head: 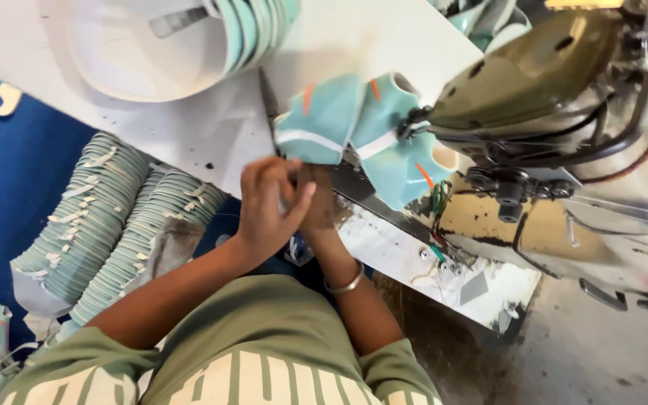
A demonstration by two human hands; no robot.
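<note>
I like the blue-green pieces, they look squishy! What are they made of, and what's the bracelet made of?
The pieces look like soft synthetic leather or coated fabric: smooth, slightly shiny, and they bend in curves. I can't be sure which. The bracelet on the right hand looks like silvery metal: thin, stiff, and it gleams.

The left hand (268, 206) covered most of the right hand (316, 206), so its fingers and grip couldn't be made out. The teal piece (354, 135) was motion-blurred, one end tucked under the sewing machine (564, 112), itself cut off at the right edge. The white tub (136, 60) ran off the top.
</note>
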